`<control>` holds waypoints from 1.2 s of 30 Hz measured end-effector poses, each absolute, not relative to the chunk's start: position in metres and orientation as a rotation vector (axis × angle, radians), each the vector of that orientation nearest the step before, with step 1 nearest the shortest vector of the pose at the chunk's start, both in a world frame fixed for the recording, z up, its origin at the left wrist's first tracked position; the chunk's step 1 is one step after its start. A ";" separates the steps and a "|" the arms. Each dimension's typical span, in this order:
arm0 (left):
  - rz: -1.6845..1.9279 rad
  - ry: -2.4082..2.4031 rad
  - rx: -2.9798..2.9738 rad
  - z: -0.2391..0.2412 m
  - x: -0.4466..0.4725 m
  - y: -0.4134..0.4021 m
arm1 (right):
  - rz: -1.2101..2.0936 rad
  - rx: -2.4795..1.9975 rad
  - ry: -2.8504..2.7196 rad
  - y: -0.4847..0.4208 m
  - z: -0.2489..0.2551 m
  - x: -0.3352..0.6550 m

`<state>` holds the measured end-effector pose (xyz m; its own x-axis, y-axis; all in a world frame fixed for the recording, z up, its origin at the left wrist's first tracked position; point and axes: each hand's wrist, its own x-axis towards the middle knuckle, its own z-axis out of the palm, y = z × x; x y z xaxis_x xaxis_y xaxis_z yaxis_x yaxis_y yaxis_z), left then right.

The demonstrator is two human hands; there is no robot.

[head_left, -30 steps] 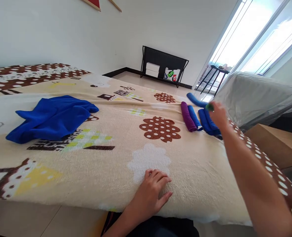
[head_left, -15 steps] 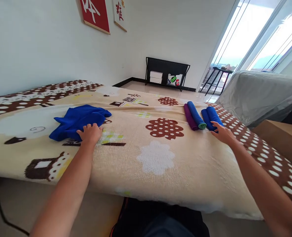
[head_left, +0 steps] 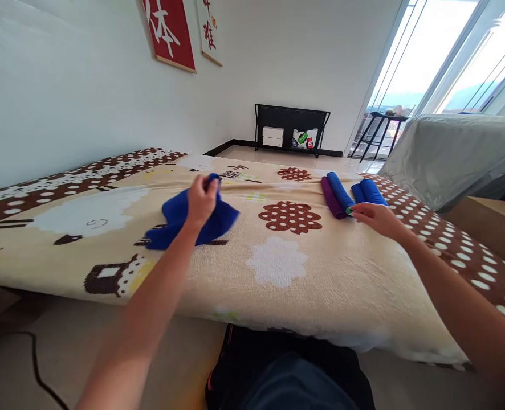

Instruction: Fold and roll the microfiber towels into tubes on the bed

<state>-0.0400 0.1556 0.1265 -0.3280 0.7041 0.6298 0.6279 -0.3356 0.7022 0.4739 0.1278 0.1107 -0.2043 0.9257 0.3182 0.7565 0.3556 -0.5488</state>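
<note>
- Blue cloth, loose and crumpled, lies on the left middle of the blanket; one part is lifted off it and the rest trails down onto the pile.
- Left hand has its grip closed on the top of the blue cloth, fingers bunched round a fold and held a little above the blanket.
- Right hand lies low over the blanket on the right, its grip open and fingers stretched out, with nothing held; the fingertips are at the near end of the blue roll, and I cannot tell whether they quite touch it.
- Purple roll lies touching the blue roll on its left; a pair of blue rolls lies just beside them on the right, all pointing away from the person.
- Beige fleece with brown dotted flowers and a spotted brown border makes up the blanket.
- Red wall hanging is on the white wall; a black rack stands at the far wall; a grey cover drapes furniture on the right; a black cable lies on the floor.
</note>
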 end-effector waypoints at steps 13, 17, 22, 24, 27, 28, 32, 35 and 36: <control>1.017 0.632 1.837 0.159 0.133 0.034 | 0.639 -1.064 -1.978 0.032 0.171 0.325; 1.035 0.678 1.978 0.160 0.137 0.037 | 0.841 -0.959 -1.994 0.026 0.170 0.333; 1.113 0.748 2.150 0.162 0.148 0.041 | 0.848 -1.011 -1.906 0.026 0.170 0.336; 1.105 0.748 2.172 0.163 0.150 0.041 | 0.864 -1.044 -1.879 0.026 0.171 0.336; 1.074 0.699 2.140 0.166 0.148 0.041 | 0.940 -1.035 -1.842 0.022 0.172 0.335; 1.062 0.685 2.127 0.168 0.147 0.040 | 0.961 -1.023 -1.833 0.021 0.172 0.335; 0.994 0.736 2.192 0.172 0.143 0.036 | 0.996 -0.975 -1.815 0.015 0.170 0.331; 0.994 0.817 2.264 0.171 0.142 0.032 | 1.006 -0.943 -1.812 0.016 0.166 0.329; 1.015 0.832 2.247 0.170 0.141 0.032 | 1.024 -0.932 -1.803 0.018 0.164 0.330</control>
<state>0.1414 0.0325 0.1703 0.5275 0.7134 0.4613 0.3128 -0.6680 0.6753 0.3295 0.0177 0.1639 -0.3694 0.8792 0.3010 0.1914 0.3889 -0.9012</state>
